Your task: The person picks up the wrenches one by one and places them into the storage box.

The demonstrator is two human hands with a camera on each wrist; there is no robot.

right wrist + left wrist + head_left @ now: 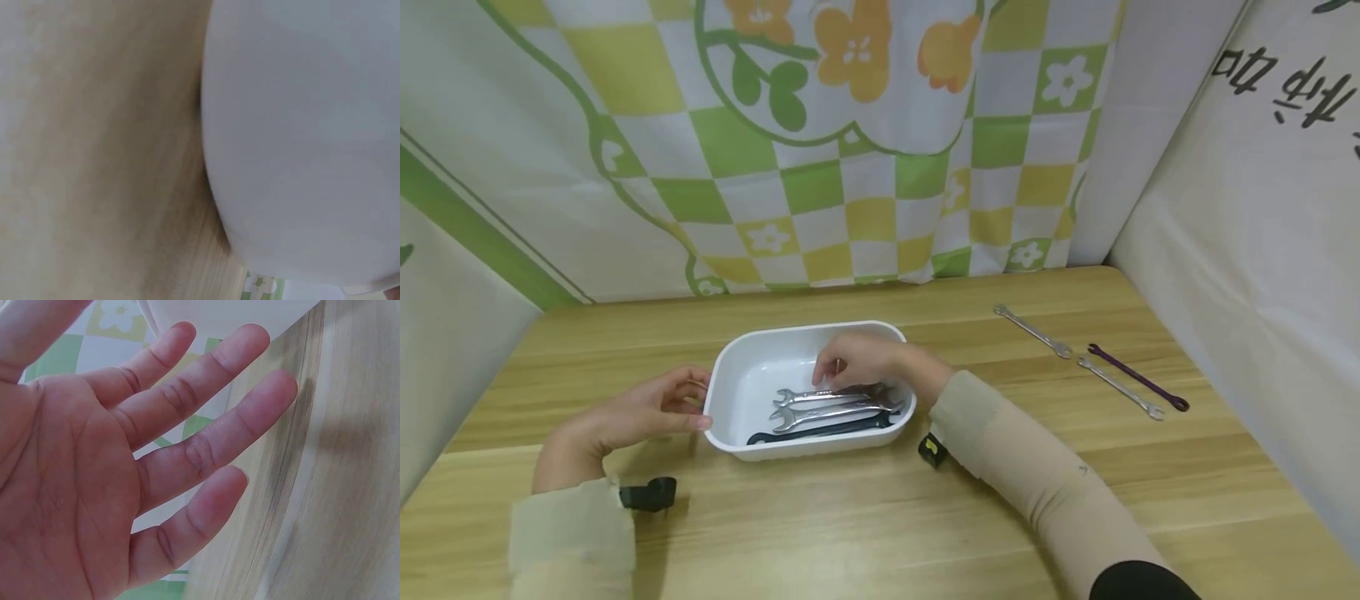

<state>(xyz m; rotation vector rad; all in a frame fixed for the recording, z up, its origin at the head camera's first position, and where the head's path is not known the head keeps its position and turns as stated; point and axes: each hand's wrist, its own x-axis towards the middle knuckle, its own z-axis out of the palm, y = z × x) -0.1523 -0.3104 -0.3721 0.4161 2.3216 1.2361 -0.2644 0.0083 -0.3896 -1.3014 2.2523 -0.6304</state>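
A white tray (737, 447) holds two silver wrenches and a black wrench (820, 431), lying roughly parallel. My right hand (861, 360) reaches over the tray's right end with bent fingers. Its fingertips are right at the rear silver wrench (801, 397), and I cannot tell whether they pinch it. Just in front lies the other silver wrench (827, 411). At the tray's left end, my left hand (640, 408) has its thumb at the rim. Its fingers spread loosely in the left wrist view, while the right wrist view shows mostly the tray's outer wall (300, 137).
To the right on the wooden table (820, 525) lie a silver wrench (1033, 331), a second silver wrench (1120, 387) and a dark purple wrench (1138, 377). A checkered curtain (850, 183) hangs behind the table, with a white sheet (1262, 233) along the right side.
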